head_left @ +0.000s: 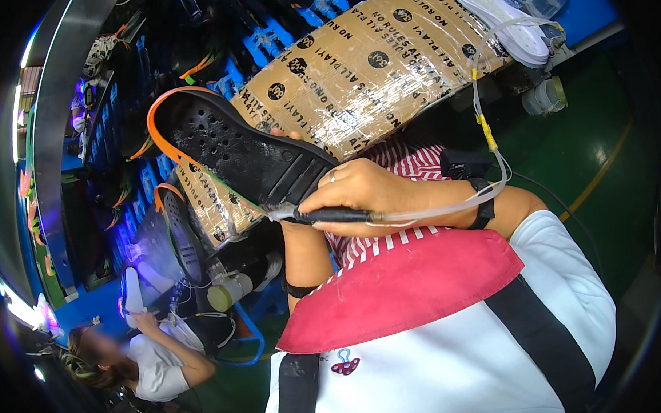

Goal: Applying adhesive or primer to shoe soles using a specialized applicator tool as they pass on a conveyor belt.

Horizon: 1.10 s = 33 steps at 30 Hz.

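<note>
A worker's right hand was closed around a slim black-handled tool with a pale tip, its end meeting the near edge of a black shoe sole with an orange and green rim. The left hand held that sole from beneath, over a tape-wrapped brown cardboard sheet; only its fingers showed past the far edge, so the palm's exact placing could not be told. Round holes dotted one end of the sole, and grooves crossed the other.

A translucent hose ran from the tool past the right wrist and up to yellow-wrapped joints. A white shoe sole lay at the upper right, near a cloudy plastic jar. A second dark sole stood tilted to the left, while a co-worker in a white top held a pale, shoe-shaped piece below it.
</note>
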Tool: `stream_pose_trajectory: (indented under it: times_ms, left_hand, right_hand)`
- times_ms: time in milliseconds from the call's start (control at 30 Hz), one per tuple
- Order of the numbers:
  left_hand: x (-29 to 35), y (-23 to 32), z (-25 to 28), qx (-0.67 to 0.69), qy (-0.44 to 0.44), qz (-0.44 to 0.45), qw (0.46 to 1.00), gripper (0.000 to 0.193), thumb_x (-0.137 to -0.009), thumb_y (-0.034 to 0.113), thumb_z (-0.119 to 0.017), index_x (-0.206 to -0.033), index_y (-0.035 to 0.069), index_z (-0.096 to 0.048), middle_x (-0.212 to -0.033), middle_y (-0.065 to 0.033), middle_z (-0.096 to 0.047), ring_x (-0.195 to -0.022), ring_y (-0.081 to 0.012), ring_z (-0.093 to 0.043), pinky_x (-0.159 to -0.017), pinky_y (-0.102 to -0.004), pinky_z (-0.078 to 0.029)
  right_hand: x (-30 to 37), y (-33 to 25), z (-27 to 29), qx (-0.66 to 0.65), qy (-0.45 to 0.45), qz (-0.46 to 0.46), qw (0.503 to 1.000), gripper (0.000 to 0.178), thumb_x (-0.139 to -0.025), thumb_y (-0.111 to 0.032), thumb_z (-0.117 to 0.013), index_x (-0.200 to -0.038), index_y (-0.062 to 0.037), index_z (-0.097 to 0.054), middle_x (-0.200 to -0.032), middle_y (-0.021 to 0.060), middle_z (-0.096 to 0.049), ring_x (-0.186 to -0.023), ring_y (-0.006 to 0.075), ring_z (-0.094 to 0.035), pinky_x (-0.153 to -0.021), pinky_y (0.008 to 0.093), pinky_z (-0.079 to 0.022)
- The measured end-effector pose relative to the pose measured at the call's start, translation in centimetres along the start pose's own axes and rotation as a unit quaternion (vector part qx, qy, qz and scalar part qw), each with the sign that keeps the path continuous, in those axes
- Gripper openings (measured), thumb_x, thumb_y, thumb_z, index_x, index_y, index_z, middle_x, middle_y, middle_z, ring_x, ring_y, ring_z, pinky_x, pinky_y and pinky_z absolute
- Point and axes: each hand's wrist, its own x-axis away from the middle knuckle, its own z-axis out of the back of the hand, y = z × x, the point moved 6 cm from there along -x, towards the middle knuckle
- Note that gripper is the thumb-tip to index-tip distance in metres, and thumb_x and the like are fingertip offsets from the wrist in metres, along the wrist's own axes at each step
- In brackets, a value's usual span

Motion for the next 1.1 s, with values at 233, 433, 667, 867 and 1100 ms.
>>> stream_pose_trajectory:
  times_ms: [233, 433, 667, 867, 1100]
  left_hand:
    - [0.5, 1.9, 1.5, -0.007, 0.02, 0.011, 1.0, 0.045, -0.095, 0.031, -0.041, -0.133, 0.009, -0.038, -0.13, -0.0139, -0.044, -0.123, -0.0255, -0.039, -0.103, -0.0421, -0.035]
    - [0.6, 1.8, 2.0, -0.066, 0.033, -0.044, 0.996, 0.096, -0.07, 0.061, -0.065, -0.14, 0.009, -0.023, -0.14, -0.0169, -0.031, -0.128, -0.0368, -0.03, -0.099, -0.0578, -0.035]
    - [1.0, 2.0, 1.9, -0.018, 0.015, -0.011, 1.0, 0.102, -0.067, 0.066, -0.063, -0.14, 0.007, -0.023, -0.139, -0.0169, -0.033, -0.129, -0.036, -0.03, -0.1, -0.0548, -0.036]
    - [1.8, 0.5, 2.1, -0.079, 0.063, -0.03, 0.994, 0.1, -0.066, 0.066, -0.064, -0.138, 0.007, -0.027, -0.137, -0.019, -0.034, -0.123, -0.0346, -0.038, -0.102, -0.0511, -0.033]
    - [0.9, 0.0, 2.4, 0.027, 0.037, -0.018, 0.999, 0.086, -0.075, 0.058, -0.06, -0.138, 0.008, -0.028, -0.138, -0.0162, -0.034, -0.127, -0.033, -0.033, -0.107, -0.049, -0.026]
  right_hand:
    - [-0.1, -0.9, 1.7, 0.034, 0.052, 0.007, 0.998, 0.023, -0.07, -0.006, -0.07, -0.091, 0.0, -0.064, -0.067, 0.0117, -0.06, -0.058, 0.0247, -0.059, -0.052, 0.0325, -0.045]
    - [1.0, -0.7, -0.3, 0.069, 0.018, 0.027, 0.997, 0.024, -0.069, -0.005, -0.071, -0.092, 0.0003, -0.064, -0.068, 0.0116, -0.061, -0.058, 0.0248, -0.059, -0.055, 0.0323, -0.046]
    - [-0.1, -0.8, 1.2, -0.071, 0.019, -0.097, 0.993, 0.024, -0.071, -0.009, -0.072, -0.093, -0.0018, -0.065, -0.073, 0.012, -0.065, -0.062, 0.0249, -0.063, -0.056, 0.0304, -0.047]
    - [-0.8, -1.5, 1.7, 0.145, 0.147, 0.024, 0.978, 0.023, -0.069, -0.006, -0.07, -0.09, 0.001, -0.062, -0.067, 0.0128, -0.06, -0.058, 0.0253, -0.06, -0.051, 0.0324, -0.045]
    - [-0.6, 0.3, -0.4, -0.02, 0.07, -0.039, 0.997, 0.022, -0.071, -0.007, -0.07, -0.091, 0.0001, -0.065, -0.072, 0.0119, -0.064, -0.061, 0.0234, -0.062, -0.056, 0.0291, -0.048]
